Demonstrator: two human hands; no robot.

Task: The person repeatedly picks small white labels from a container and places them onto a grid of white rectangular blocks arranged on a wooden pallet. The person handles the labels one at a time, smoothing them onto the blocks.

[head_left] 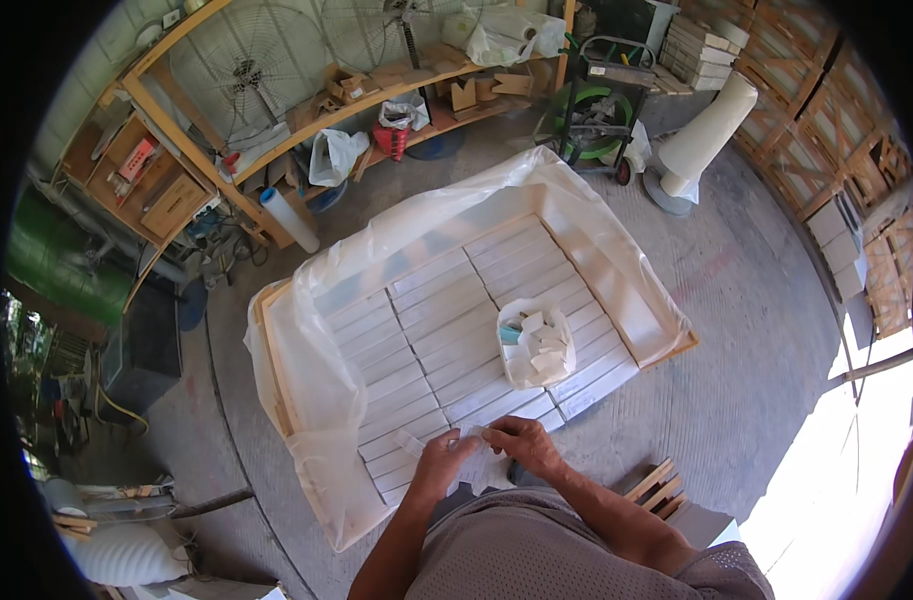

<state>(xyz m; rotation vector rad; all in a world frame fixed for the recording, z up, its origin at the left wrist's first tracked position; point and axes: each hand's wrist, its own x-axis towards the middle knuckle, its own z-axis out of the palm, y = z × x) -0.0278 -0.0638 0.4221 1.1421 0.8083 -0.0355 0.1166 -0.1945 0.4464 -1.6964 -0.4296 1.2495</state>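
My left hand (pixel 442 464) is closed on a thin white paper sheet (pixel 473 466) just in front of my body. Opposite it, the bent fingers of my right hand (pixel 525 446) pinch the upper right part of the same sheet. Below the hands lie rows of long white boxes (pixel 431 325), packed side by side in a large wooden-framed crate. Milky plastic sheeting (pixel 321 370) drapes over the crate's sides. On the boxes, to the right of my hands, stands a white bag or bucket (pixel 521 378) full of pale paper or card pieces.
Behind the crate, a wooden shelf (pixel 366 100) holds cardboard, bags and fans. A black hand truck (pixel 606 100) and a white wrapped roll (pixel 711 120) stand at the back right. A blue-ended roll (pixel 291 222) leans near the shelf. Wooden slats (pixel 659 490) lie right of me.
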